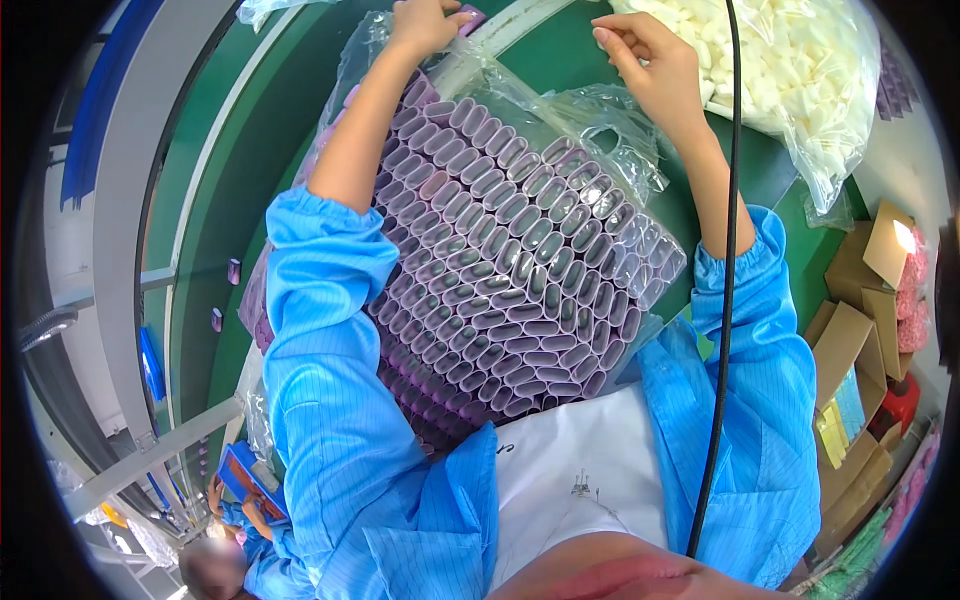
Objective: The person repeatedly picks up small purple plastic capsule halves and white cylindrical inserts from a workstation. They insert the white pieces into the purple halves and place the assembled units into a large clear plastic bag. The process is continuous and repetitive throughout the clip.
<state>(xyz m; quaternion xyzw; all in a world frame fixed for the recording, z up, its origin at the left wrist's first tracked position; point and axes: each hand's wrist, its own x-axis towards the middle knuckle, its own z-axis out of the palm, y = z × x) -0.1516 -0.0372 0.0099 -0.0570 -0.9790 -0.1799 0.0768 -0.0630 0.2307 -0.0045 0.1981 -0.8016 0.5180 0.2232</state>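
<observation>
clear bag of white pieces (800, 70) upper right; brown cartons (850, 340) at right

Bag of white foam pieces (800, 70) sits upper right on green belt (215, 230). Cardboard boxes (850, 350) stacked at right. Black cable (728, 250) hangs down centre-right.

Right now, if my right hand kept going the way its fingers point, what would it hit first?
Your right hand points up and left, toward the pale curved rail at the green belt's edge. That rail looks first, though depth is unclear.
</observation>
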